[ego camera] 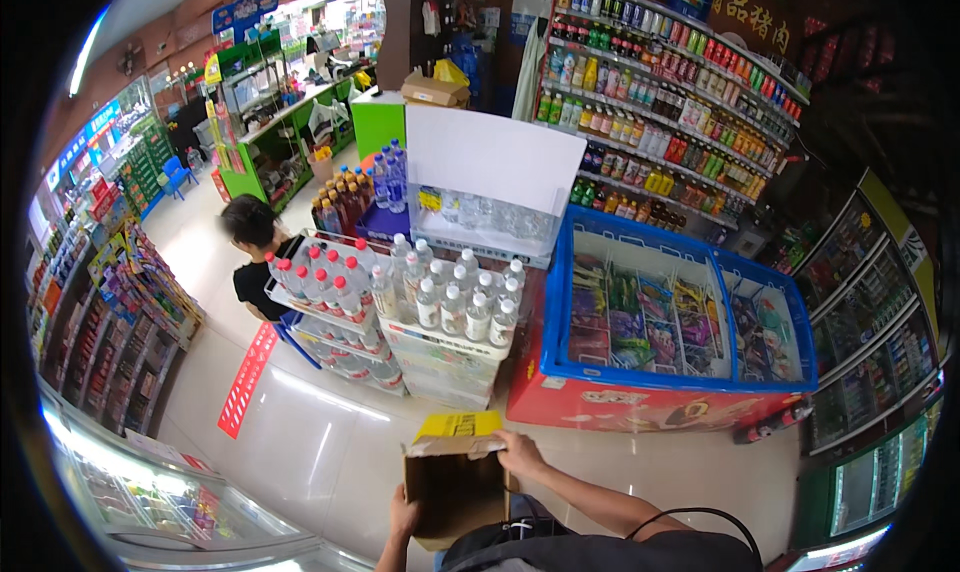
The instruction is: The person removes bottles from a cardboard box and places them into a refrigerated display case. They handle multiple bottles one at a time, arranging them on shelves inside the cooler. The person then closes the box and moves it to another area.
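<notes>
Held close in front of my body is a cardboard box, its top side turned up towards me and its dark inside showing. No contents can be made out in it. A yellow printed flap folds outward at its far edge. My left hand grips the box's left wall. At the upper right corner, my right hand has its fingers around the edge by the flap. Beyond the box, white-capped water bottles stand on a stack of wrapped packs.
Right of the bottles is a blue-rimmed chest freezer. A wire rack with red-capped bottles stands ahead left, beside a person in black. Drink shelves rise behind. A glass display case lies lower left, over a tiled floor.
</notes>
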Motion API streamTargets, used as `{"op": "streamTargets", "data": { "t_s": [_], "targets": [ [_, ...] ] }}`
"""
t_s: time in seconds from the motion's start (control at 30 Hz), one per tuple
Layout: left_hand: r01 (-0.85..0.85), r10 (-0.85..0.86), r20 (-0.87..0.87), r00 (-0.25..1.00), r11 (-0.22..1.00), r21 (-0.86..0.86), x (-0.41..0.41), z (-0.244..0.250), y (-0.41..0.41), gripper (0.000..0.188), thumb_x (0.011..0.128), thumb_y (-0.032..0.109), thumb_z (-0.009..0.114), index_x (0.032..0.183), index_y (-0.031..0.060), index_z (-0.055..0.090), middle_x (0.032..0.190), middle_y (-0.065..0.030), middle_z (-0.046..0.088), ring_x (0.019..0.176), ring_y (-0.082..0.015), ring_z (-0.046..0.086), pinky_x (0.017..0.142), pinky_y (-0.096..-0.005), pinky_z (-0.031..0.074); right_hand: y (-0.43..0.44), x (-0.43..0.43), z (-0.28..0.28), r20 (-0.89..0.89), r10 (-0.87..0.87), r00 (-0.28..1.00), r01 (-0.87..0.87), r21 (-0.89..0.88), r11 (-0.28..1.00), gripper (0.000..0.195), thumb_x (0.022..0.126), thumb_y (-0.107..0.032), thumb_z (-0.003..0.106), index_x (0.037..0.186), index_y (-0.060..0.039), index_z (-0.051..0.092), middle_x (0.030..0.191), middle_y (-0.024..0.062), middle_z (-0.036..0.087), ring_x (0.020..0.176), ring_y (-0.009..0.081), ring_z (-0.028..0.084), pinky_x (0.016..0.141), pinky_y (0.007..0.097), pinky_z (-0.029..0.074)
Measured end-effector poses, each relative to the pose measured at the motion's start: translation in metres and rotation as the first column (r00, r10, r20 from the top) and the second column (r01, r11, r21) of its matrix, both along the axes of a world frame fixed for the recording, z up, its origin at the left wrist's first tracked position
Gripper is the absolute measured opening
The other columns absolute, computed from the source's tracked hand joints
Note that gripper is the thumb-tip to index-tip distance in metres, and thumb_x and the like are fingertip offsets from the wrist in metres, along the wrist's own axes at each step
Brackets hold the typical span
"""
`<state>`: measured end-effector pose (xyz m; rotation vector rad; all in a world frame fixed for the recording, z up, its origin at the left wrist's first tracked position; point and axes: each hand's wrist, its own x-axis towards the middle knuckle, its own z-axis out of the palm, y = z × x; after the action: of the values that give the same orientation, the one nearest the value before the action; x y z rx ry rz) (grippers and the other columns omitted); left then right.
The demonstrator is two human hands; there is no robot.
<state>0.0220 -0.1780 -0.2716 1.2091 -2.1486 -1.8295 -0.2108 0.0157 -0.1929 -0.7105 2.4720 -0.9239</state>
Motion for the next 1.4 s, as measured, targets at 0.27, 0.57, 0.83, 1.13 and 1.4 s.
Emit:
{"op": "streamTargets", "data": {
  "t_s": [0.27,0.57,0.83,1.13,1.4],
  "targets": [
    [-0.115,0.093,-0.161,0.983,0.984,-0.134,0.104,-0.090,-0.052,0.040,0.079,0.007,0.055,0.118,-0.0031,0.055,0.107,-0.0144,0.061,0.090,-0.0209,0.056,0.075,-0.0368,0.049,-0.107,0.001,-0.012,0.091,0.334,0.938,-0.326,-0.091,0.941,0.045,0.072,-0.011,0.054,0.116,-0.0085,0.063,0.108,0.0208,0.065,0.103,0.0374,0.061,0.091,0.0433,0.048],
    [-0.297,0.344,0.102,0.933,0.900,-0.319,0.072,-0.028,-0.061,0.062,0.074,0.011,0.055,0.131,-0.0100,0.043,0.122,-0.0290,0.055,0.115,-0.0380,0.053,0.098,-0.0405,0.041,-0.176,-0.033,-0.054,0.200,0.445,0.873,-0.426,-0.131,0.895,0.048,0.072,-0.012,0.052,0.119,-0.0129,0.063,0.109,0.0215,0.064,0.104,0.0381,0.060,0.089,0.0446,0.048],
    [-0.446,0.568,0.168,0.806,0.768,-0.459,0.052,0.057,-0.085,0.038,0.070,0.007,0.055,0.106,-0.0027,0.053,0.101,-0.0284,0.058,0.101,-0.0476,0.053,0.089,-0.0510,0.043,-0.247,-0.035,-0.054,0.177,0.527,0.831,-0.511,-0.131,0.850,0.043,0.071,-0.010,0.053,0.111,-0.0152,0.068,0.093,0.0173,0.069,0.088,0.0343,0.066,0.079,0.0399,0.052],
    [-0.674,0.798,0.190,0.572,0.589,-0.445,0.117,0.048,-0.151,0.051,0.069,0.008,0.058,0.116,-0.0036,0.043,0.110,-0.0299,0.053,0.107,-0.0473,0.049,0.094,-0.0495,0.041,-0.407,0.035,-0.067,0.220,0.723,0.655,-0.715,-0.130,0.687,0.039,0.074,-0.010,0.052,0.110,-0.0110,0.068,0.098,0.0191,0.068,0.093,0.0347,0.065,0.083,0.0395,0.051],
    [-0.721,0.811,0.109,0.574,0.564,-0.402,0.185,0.056,-0.318,0.056,0.068,0.006,0.059,0.120,-0.0063,0.041,0.112,-0.0293,0.052,0.109,-0.0454,0.050,0.097,-0.0472,0.041,-0.583,0.104,-0.036,0.116,0.773,0.624,-0.768,-0.095,0.634,0.045,0.071,-0.009,0.052,0.113,-0.0138,0.067,0.104,0.0194,0.067,0.100,0.0369,0.063,0.090,0.0413,0.049]
  ]
}}
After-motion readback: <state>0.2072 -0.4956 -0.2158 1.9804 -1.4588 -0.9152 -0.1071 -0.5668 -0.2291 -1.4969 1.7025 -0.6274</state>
